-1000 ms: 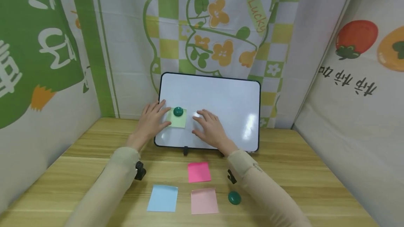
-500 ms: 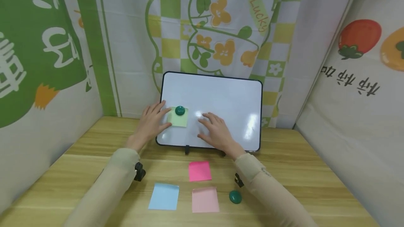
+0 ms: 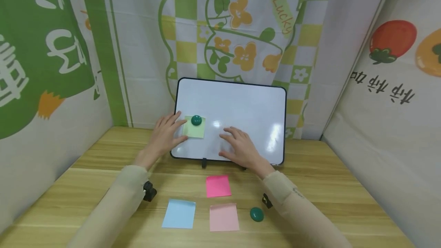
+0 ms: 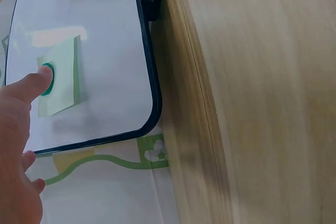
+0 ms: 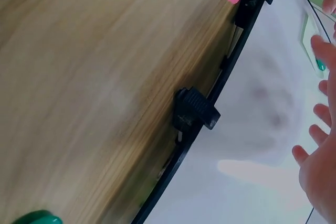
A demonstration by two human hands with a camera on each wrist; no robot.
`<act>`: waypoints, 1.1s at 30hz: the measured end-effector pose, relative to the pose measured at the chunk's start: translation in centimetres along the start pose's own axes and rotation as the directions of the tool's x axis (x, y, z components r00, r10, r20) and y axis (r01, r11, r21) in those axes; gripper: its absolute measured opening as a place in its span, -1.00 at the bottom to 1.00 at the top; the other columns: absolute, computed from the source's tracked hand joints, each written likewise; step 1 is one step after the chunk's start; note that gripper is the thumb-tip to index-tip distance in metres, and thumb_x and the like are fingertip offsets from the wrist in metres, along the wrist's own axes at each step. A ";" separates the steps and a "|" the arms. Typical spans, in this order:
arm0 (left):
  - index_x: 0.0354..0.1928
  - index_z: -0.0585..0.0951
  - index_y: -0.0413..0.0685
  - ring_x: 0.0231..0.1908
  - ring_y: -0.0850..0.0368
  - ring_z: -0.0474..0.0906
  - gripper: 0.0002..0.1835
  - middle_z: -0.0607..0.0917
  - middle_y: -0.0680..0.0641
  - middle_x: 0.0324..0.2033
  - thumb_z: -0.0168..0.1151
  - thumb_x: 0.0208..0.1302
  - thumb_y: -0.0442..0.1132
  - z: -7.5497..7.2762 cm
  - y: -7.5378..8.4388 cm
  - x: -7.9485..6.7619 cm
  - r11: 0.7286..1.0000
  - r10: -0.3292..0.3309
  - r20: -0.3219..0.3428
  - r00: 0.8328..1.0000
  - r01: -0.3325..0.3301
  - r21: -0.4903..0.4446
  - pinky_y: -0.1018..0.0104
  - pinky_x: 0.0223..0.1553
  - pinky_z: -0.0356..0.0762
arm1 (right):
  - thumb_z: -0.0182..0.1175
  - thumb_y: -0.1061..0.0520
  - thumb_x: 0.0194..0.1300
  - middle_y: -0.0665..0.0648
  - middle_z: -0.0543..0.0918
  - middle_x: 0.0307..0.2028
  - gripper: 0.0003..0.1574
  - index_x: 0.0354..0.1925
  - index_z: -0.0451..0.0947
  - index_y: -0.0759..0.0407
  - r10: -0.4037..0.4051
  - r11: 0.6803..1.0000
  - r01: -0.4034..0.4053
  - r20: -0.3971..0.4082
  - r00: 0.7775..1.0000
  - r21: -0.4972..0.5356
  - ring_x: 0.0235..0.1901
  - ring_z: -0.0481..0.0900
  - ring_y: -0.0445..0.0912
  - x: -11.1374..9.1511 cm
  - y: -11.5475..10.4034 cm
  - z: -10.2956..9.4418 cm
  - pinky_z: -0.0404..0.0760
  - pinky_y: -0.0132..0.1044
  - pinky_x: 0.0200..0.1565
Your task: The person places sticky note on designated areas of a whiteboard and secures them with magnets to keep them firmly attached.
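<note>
A pale green sticky note (image 3: 194,132) is on the left part of the whiteboard (image 3: 241,106), with a round green magnet (image 3: 196,120) over its upper half. My left hand (image 3: 166,130) is spread at the board's left edge, thumb and index fingertips by the note's left side. From the left wrist, a digit overlaps the magnet (image 4: 48,80). My right hand (image 3: 242,149) hovers in front of the lower middle of the board, fingers parted and slightly bent, holding nothing. The right wrist view shows its fingers (image 5: 321,113) apart over the white surface.
On the wooden table (image 3: 310,186) before the board lie a hot pink sticky note (image 3: 218,186), a light pink one (image 3: 224,217) and a blue one (image 3: 179,214). A second green magnet (image 3: 256,214) lies beside them. Black clips (image 3: 204,163) support the board's lower edge.
My right hand has drawn away from the green note, moving right and slightly down across the board. The left hand has barely moved, and the note and magnet stay in place.
</note>
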State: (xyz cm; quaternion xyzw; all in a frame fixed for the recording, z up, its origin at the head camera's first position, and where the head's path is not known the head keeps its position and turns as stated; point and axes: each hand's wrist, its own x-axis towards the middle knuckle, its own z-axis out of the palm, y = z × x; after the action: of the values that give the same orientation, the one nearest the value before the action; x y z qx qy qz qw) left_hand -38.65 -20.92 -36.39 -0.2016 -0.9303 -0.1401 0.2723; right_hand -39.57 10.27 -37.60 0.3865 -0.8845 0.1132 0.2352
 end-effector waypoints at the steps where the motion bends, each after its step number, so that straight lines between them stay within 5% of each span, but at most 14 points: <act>1: 0.32 0.48 -0.09 0.47 -0.29 0.10 -0.33 0.23 -0.22 0.49 0.38 0.23 0.02 -0.1 0.1 -0.1 1.000 0.000 0.001 1.000 0.000 -0.012 -0.32 0.46 -0.01 | 0.33 -0.26 0.24 0.16 0.36 0.41 -0.18 0.34 0.43 0.05 -0.002 1.000 0.002 0.004 1.000 0.010 0.45 0.23 0.12 -0.1 0.0 -0.1 0.27 0.16 0.41; 11: 0.30 0.49 -0.14 0.47 -0.32 0.06 -0.38 0.25 -0.25 0.48 0.35 0.27 -0.01 -0.5 0.2 -1.2 0.994 -0.012 0.031 0.999 0.016 -0.111 -0.38 0.44 -0.06 | 0.31 -0.22 0.27 0.17 0.37 0.39 -0.18 0.37 0.40 0.08 -0.033 0.997 0.030 0.031 0.999 0.077 0.47 0.19 0.16 -1.2 -0.5 -0.4 0.27 0.20 0.39; 33: 0.40 0.39 -0.06 0.50 -0.33 -0.03 -0.24 0.16 -0.23 0.52 0.36 0.22 0.09 -0.1 0.8 -2.9 0.990 0.010 0.129 0.992 0.008 -0.140 -0.38 0.45 -0.12 | 0.35 -0.26 0.21 0.26 0.27 0.46 -0.06 0.41 0.33 0.12 -0.103 0.993 0.097 0.089 0.991 0.061 0.50 0.09 0.26 -4.2 -0.8 -1.6 0.19 0.25 0.43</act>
State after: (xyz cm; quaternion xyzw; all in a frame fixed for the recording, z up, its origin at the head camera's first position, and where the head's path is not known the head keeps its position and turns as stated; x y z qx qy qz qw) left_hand -36.04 -21.13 -37.87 -0.2294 -0.9337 -0.1919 0.1966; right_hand -35.97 13.01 -38.29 0.4417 -0.8704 0.1084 0.1884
